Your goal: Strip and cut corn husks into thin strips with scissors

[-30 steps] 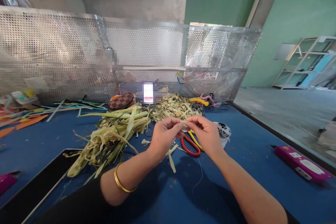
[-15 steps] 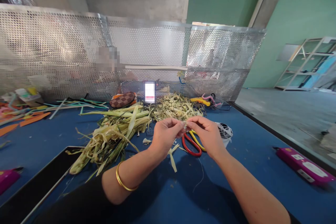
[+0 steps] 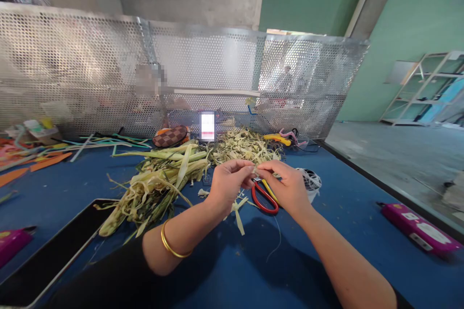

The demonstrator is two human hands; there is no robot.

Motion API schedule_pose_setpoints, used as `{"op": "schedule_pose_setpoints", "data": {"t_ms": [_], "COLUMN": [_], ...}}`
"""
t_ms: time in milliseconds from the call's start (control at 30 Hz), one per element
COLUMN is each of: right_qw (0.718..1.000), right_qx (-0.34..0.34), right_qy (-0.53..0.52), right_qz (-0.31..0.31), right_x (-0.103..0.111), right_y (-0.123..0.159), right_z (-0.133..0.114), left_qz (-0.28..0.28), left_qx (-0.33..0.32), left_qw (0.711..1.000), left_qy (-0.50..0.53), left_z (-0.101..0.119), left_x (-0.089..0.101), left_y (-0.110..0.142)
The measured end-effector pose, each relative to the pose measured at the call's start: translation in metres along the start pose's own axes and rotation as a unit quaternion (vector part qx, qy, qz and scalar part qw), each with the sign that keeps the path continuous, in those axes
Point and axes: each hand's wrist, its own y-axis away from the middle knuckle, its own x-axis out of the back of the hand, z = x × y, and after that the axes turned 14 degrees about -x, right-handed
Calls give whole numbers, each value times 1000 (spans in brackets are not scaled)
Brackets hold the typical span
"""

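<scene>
My two forearms reach forward over the blue desk (image 3: 344, 203) and slant in toward each other. Nearest me, a fine thread (image 3: 279, 241) curves below my right wrist; I cannot tell whether it ties in with what I hold. A little farther, pale husk strips (image 3: 238, 219) lie below my left hand (image 3: 228, 184).

At the middle, my left hand and my right hand (image 3: 288, 186) meet tip to tip, the fingers of both pinched together on one pale scrap (image 3: 255, 170). It sits squarely between them, neither hand nearer. Most of it is covered, so its long axis is too small to read; the line across it, from one pinch to the other, runs left to right.

Just under that pinch are a red handle (image 3: 266, 199) and a yellow handle (image 3: 271, 193), nearer my right hand, their far ends hidden. Beside my right knuckles stands a container of white string (image 3: 312, 181). Off to my left, a corn husk bundle (image 3: 155, 183) lies with its long axis slanting away and rightward. Straight beyond my fingers spreads a heap of husk shreds (image 3: 242, 147), with a lit screen (image 3: 208, 126) behind its left end.
</scene>
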Motion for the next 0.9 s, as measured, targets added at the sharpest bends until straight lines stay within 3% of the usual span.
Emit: {"op": "schedule_pose_setpoints", "data": {"t_ms": [100, 200, 467, 600, 700, 900], "right_qw": [999, 1000, 998, 987, 965, 947], "right_qx": [30, 8, -45, -129, -197, -233], "right_qy": [22, 9, -27, -85, -172, -222], "right_qz": [18, 27, -29, -41, -30, -23], "right_x": [0, 0, -2, -3, -6, -15], "right_y": [1, 1, -1, 0, 2, 7], "right_z": [0, 2, 5, 4, 3, -3], "left_qz": [-7, -30, -24, -28, 7, 38], "left_qx": [22, 20, -42, -35, -10, 42], "left_qw": [999, 999, 997, 997, 1000, 997], "left_qy": [24, 28, -60, -69, -15, 44], "left_z": [-1, 0, 2, 5, 4, -6], "left_x": [1, 1, 3, 4, 3, -3], "left_y": [-1, -1, -5, -8, -6, 4]}}
